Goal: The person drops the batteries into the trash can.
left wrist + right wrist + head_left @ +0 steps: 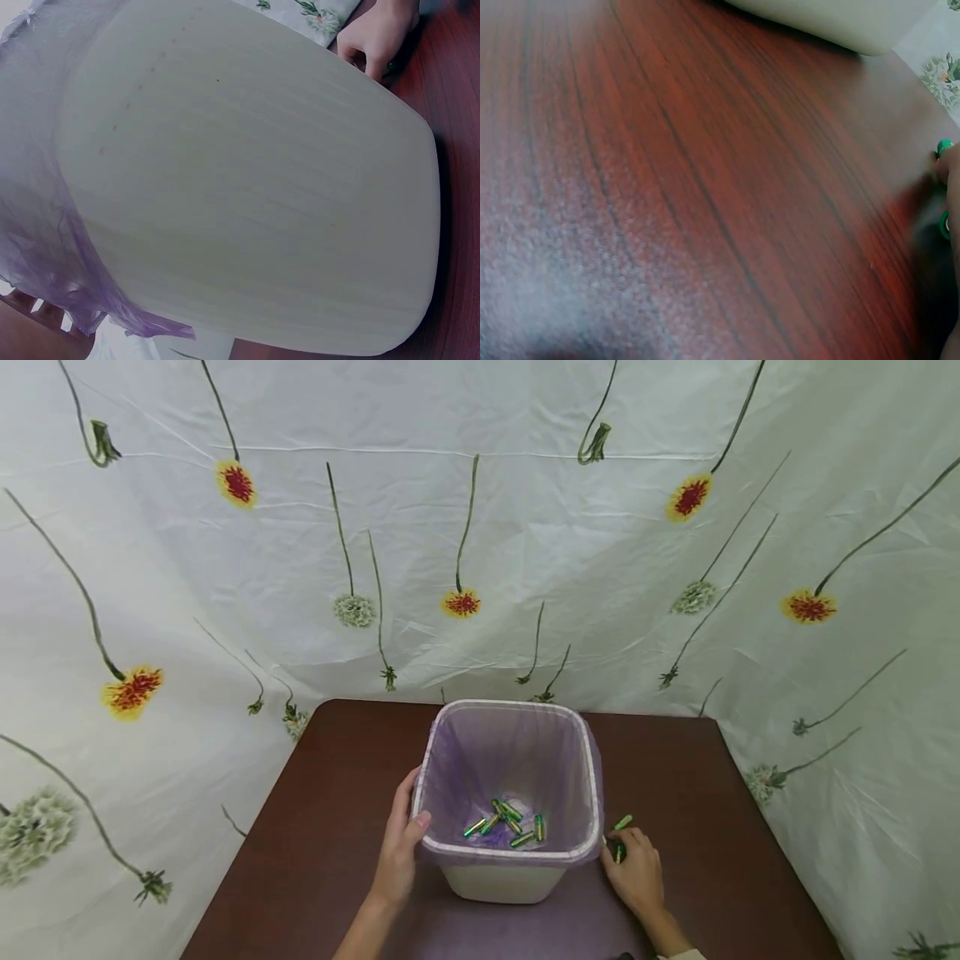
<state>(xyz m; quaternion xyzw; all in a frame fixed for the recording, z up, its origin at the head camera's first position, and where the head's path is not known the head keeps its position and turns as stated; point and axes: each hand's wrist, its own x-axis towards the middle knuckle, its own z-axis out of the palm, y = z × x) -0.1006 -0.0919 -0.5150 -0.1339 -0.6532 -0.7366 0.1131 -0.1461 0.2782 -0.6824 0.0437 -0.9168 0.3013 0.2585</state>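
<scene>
A pale plastic bin point(501, 883) with a purple bag liner point(480, 739) over its rim stands on the table. Several green-and-gold batteries point(539, 827) lie at its bottom. My left hand point(398, 847) grips the bin's left rim, thumb over the edge; in the left wrist view part of that hand point(41, 330) shows beside the liner. Right of the bin, my right hand point(637, 872) is low at the table with fingers curled around a battery point(619, 853). Another battery point(623, 822) lies just beyond its fingers. The right wrist view catches only the hand's edge point(952, 176).
The dark brown wooden table point(697, 810) extends on both sides of the bin. A white cloth point(420, 527) printed with flowers hangs behind and around it. A small dark object point(624, 956) shows at the bottom edge of the head view.
</scene>
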